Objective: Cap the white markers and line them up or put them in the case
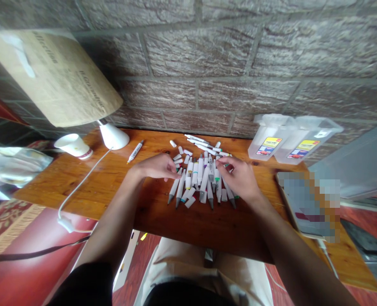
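Markers (200, 171) lay heaped on the table (188, 225).
The left hand (163, 166) curled its fingers at their left edge, the right hand (239, 175) over their right side, thumb and forefinger close; I couldn't tell whether either gripped anything. Clear cases (268, 134) stood further right.

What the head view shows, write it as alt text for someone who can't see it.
A person's left hand and right hand flank a pile of loose markers on a wooden table. A lamp and paper cup stand at left, two clear plastic containers at right, before a brick-patterned wall.
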Demonstrator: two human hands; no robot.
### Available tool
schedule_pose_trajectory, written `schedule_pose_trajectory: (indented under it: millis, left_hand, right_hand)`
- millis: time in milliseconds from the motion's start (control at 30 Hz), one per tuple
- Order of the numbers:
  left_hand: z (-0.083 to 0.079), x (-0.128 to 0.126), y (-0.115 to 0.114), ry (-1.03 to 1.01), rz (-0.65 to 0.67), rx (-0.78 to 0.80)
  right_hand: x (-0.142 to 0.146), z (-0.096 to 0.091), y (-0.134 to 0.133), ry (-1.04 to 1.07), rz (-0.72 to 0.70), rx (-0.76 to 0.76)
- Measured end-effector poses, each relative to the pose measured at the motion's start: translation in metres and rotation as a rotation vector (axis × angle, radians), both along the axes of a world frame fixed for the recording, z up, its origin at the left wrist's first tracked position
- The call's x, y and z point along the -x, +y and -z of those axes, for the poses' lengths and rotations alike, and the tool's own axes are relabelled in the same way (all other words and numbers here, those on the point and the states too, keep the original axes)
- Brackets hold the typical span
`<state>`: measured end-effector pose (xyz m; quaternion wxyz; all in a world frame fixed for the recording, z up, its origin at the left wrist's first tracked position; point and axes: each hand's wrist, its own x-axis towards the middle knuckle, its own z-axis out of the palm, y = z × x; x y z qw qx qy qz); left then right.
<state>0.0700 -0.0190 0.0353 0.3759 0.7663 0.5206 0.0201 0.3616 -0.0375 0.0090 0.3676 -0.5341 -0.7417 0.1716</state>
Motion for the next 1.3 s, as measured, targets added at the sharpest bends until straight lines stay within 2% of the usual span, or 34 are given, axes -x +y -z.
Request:
schedule_pose_trajectory:
  millis: [267,500,667,800,933,1000,1100,1200,1300]
  left_hand:
    - [0.000,-0.009,-0.004,0.025,-0.027,0.023]
    - [0.002,-0.013,-0.005,0.108,-0.021,-0.103]
    - [-0.002,0.000,-0.002,-0.022,-0.089,-0.129]
    - [-0.002,-0.002,-0.001,-0.043,-0.096,-0.156]
    - [-0.007,-0.006,-0.005,-0.246,-0.099,-0.140]
    - [-0.013,-0.008,-0.008,-0.374,-0.087,-0.103]
    - [-0.017,-0.015,-0.014,-0.556,-0.073,-0.083]
    - [-0.015,-0.028,-0.018,-0.681,-0.073,-0.073]
    - [-0.008,-0.042,-0.020,-0.762,-0.070,-0.061]
  right_hand:
    - [0.000,0.002,0.000,-0.012,0.001,0.009]
    - [0.000,0.003,0.001,-0.005,0.007,0.004]
    - [0.000,0.002,0.001,0.000,0.015,0.011]
    - [-0.001,0.002,0.001,-0.004,0.006,-0.002]
    - [-0.001,0.000,0.000,0.056,-0.002,0.013]
    - [0.001,-0.002,-0.002,0.142,-0.053,0.070]
    - [0.008,-0.007,-0.009,0.332,-0.218,0.265]
    - [0.017,-0.014,-0.020,0.505,-0.383,0.461]
    - [0.027,-0.017,-0.029,0.597,-0.505,0.583]
